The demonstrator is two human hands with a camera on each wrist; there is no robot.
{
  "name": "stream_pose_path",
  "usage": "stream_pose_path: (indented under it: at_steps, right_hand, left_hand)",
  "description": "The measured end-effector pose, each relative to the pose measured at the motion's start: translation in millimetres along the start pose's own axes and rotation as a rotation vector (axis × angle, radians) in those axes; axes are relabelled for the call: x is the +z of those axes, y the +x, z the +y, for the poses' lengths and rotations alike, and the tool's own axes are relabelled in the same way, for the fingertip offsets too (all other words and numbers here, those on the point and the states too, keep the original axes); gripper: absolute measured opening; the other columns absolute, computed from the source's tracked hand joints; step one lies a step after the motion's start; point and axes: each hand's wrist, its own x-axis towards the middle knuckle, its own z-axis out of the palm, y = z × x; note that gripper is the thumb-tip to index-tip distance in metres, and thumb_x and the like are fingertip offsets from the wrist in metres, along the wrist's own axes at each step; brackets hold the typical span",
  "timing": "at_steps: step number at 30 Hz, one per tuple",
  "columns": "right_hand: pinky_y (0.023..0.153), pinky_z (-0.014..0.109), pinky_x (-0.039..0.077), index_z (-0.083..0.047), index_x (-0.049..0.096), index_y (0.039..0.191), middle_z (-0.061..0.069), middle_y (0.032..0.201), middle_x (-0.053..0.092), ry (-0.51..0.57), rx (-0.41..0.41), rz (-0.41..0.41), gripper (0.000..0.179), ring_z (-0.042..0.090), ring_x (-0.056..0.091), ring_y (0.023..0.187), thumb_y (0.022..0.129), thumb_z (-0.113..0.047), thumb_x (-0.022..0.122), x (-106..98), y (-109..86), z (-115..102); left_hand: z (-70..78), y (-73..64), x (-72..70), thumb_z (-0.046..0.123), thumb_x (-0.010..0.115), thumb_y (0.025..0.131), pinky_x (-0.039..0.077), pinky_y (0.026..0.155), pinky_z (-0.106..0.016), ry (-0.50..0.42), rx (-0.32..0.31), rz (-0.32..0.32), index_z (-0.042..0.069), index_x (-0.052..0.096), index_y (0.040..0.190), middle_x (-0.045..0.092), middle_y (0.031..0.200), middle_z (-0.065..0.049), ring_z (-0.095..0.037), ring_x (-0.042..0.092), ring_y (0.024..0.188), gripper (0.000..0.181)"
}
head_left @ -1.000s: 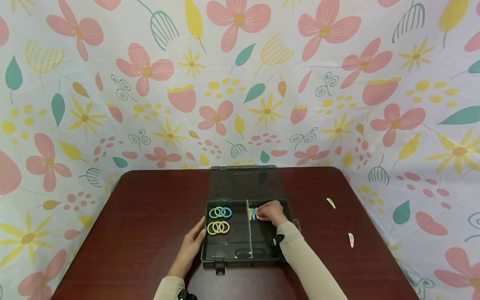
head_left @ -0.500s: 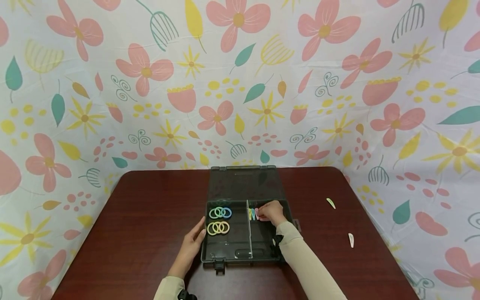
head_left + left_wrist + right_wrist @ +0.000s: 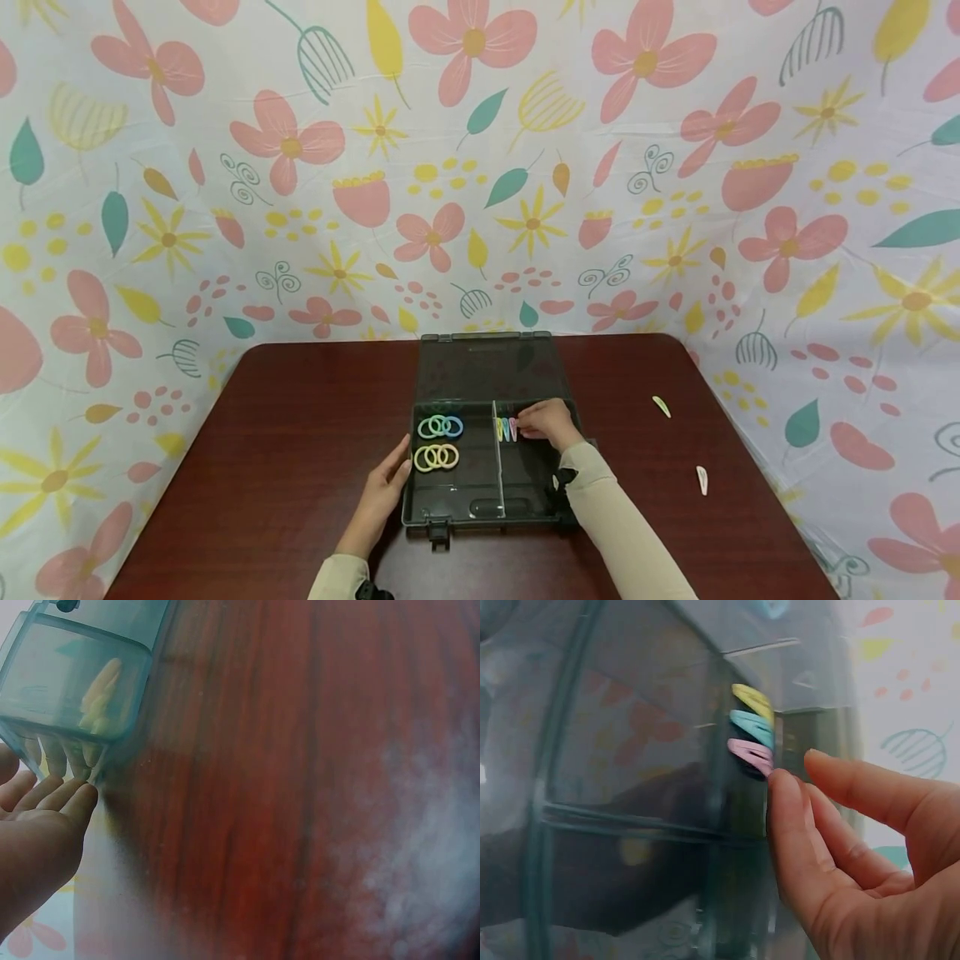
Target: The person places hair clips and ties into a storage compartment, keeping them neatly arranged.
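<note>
An open, dark see-through plastic box (image 3: 457,496) lies on the table with a divider across it. My left hand (image 3: 381,492) rests against its left wall, fingers fairly straight. In the right compartment, a yellow hair clip (image 3: 754,700), a blue hair clip (image 3: 754,727) and a pink hair clip (image 3: 751,755) lie in a row. My right hand (image 3: 551,423) is just right of the row. In the right wrist view, its index fingertip is at the pink clip's end and the thumb stands apart from it.
In the left compartment lie blue-green hair ties (image 3: 444,426) and pale yellow hair ties (image 3: 437,457). The box lid (image 3: 487,362) is folded back. A yellow-green hair clip (image 3: 661,407) and a white hair clip (image 3: 702,480) lie at the table's right.
My right hand has let go of the pink clip and shifted slightly right, so more of the clip shows. My left hand stays against the box.
</note>
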Motion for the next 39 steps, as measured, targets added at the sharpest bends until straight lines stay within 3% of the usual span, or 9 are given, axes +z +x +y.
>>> stream_pose_path:
  at_steps: [5,10,14,17,24,27,34,39]
  right_hand:
    - [0.078,0.039,0.057,0.012,0.066,0.110,0.018,0.096,0.069,0.035,-0.071,-0.066,0.027,0.020,0.070,0.079,0.087,-0.001,0.069,-18.4,-3.5,-7.2]
    - [0.092,0.049,0.049,0.009,0.060,0.122,0.021,0.111,0.065,0.049,-0.200,-0.134,0.037,0.031,0.067,0.098,0.090,-0.007,0.068,-50.7,-9.6,-8.0]
    - [0.093,0.051,0.048,0.007,0.059,0.126,0.022,0.115,0.064,0.040,-0.290,-0.135,0.042,0.036,0.064,0.104,0.090,-0.013,0.069,-83.5,-15.0,-0.7]
    - [0.093,0.051,0.048,0.005,0.058,0.129,0.021,0.116,0.064,0.032,-0.321,-0.115,0.045,0.032,0.065,0.104,0.090,-0.017,0.069,-109.1,-19.6,8.6]
    - [0.097,0.052,0.044,-0.005,0.057,0.133,0.006,0.117,0.065,-0.018,-0.289,-0.009,0.052,0.002,0.065,0.096,0.090,-0.032,0.069,-161.9,-37.5,36.0]
    - [0.097,0.049,0.045,-0.007,0.057,0.134,-0.005,0.113,0.066,-0.024,-0.253,0.058,0.055,-0.002,0.063,0.094,0.089,-0.036,0.070,-180.3,-44.2,50.2]
    - [0.083,0.020,0.049,-0.019,0.061,0.131,-0.025,0.100,0.065,-0.017,-0.163,0.173,0.048,-0.013,0.055,0.090,0.087,-0.037,0.071,-217.1,-59.1,85.5]
    - [0.074,0.009,0.045,-0.032,0.068,0.118,-0.027,0.095,0.065,0.128,-0.129,0.203,0.032,-0.013,0.056,0.088,0.087,-0.028,0.073,-235.3,-68.6,105.1]
  left_hand:
    - [-1.0,-1.0,0.2,0.017,0.051,0.101,0.030,0.108,-0.057,0.012,-0.004,0.001,0.016,0.037,0.150,0.031,0.154,-0.014,-0.039,0.026,0.140,0.051]
    - [0.7,-1.8,0.8,0.017,0.051,0.101,0.030,0.108,-0.056,-0.001,-0.003,0.002,0.016,0.037,0.150,0.031,0.154,-0.013,-0.038,0.026,0.140,0.051]
    - [2.7,-2.5,0.9,0.016,0.051,0.101,0.030,0.108,-0.056,-0.002,-0.009,0.001,0.016,0.037,0.150,0.030,0.154,-0.013,-0.038,0.026,0.140,0.051]
    - [2.7,-2.7,0.8,0.017,0.050,0.101,0.030,0.107,-0.057,0.006,-0.014,-0.005,0.017,0.036,0.150,0.030,0.154,-0.013,-0.038,0.025,0.140,0.051]
    - [-1.1,-2.0,0.7,0.019,0.051,0.101,0.030,0.107,-0.058,0.010,-0.014,-0.009,0.017,0.036,0.150,0.030,0.154,-0.013,-0.039,0.025,0.140,0.051]
    - [-2.4,-1.6,0.9,0.020,0.051,0.101,0.029,0.107,-0.058,0.005,-0.013,-0.008,0.017,0.036,0.150,0.029,0.154,-0.014,-0.039,0.024,0.140,0.052]
    - [-1.9,-2.4,1.6,0.020,0.051,0.101,0.029,0.107,-0.059,0.005,-0.009,-0.008,0.017,0.036,0.150,0.029,0.155,-0.014,-0.040,0.024,0.140,0.052]
    - [-2.1,-2.1,0.7,0.020,0.051,0.101,0.029,0.107,-0.059,0.009,-0.010,-0.009,0.017,0.036,0.151,0.029,0.154,-0.014,-0.040,0.024,0.140,0.052]
